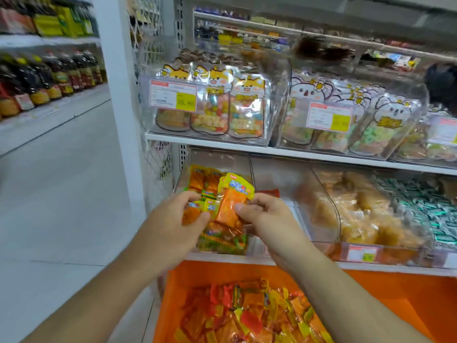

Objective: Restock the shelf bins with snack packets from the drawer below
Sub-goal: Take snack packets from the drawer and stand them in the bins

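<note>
Holding a bunch of snack packets point(231, 206) right over the clear shelf bin point(217, 159); left hand point(173, 219) and right hand point(267, 216) both pinching them; bin's just beyond, drawer point(173, 293) stays nearer, below.

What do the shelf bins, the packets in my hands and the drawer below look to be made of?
Shelf bins: clear rigid plastic, glossy; contents show through and the curved fronts glint.
Snack packets, gripped by the left hand and right hand: thin printed plastic film, shiny and crinkled.
Drawer: smooth orange wall, matte; plastic or painted metal, cannot tell.
</note>
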### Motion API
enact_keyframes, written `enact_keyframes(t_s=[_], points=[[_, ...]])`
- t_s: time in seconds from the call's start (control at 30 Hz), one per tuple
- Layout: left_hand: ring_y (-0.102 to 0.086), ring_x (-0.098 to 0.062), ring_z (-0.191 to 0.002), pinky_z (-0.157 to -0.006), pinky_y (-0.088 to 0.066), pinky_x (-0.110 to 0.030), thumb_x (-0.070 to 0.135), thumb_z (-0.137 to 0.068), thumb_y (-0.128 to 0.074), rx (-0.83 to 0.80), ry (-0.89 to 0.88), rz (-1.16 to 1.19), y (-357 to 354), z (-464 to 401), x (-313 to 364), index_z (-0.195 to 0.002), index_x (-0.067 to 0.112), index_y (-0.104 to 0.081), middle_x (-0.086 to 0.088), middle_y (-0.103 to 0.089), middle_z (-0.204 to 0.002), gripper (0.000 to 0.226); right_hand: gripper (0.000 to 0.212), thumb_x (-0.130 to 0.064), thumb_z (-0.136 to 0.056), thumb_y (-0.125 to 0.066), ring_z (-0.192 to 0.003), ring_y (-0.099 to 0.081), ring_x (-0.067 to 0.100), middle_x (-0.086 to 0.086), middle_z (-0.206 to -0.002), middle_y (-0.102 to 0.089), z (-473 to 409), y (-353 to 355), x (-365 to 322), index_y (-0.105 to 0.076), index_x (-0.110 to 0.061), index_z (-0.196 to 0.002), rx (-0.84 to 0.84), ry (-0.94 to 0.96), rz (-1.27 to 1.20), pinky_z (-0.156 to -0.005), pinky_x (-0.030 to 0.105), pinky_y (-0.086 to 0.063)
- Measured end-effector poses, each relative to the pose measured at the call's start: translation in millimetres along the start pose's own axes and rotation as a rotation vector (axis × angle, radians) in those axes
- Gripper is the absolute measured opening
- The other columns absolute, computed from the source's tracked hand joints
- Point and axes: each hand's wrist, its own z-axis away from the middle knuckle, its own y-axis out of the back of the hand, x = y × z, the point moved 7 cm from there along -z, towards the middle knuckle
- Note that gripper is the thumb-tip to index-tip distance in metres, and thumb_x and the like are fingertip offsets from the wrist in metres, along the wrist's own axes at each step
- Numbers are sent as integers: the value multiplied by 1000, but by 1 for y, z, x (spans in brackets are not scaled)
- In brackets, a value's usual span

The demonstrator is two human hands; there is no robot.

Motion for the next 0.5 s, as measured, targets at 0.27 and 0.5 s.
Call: enact_keyframes(t_s=[0.27,0.5], points=[[-62,-9,-112,-90,-59,-42,24,-99,-59,-47,-56,-111,-3,-21,-46,-138,51,-36,21,-53,-134,52,33,-19,-86,-82,-60,-46,18,1,-64,-48,-92,-72,34,-52,-19,-73,2,-155,241,-59,30,-35],[-59,-10,-113,-93,-57,-42,16,-91,-59,-41,-46,-102,-5,-24,-57,-135,45,-37,18,-52,-133,58,31,-33,-83,-82,-77,-67,27,6,-76,-69,-98,-94,48,-59,-15,-75,29,-67,669,-70,37,-51]])
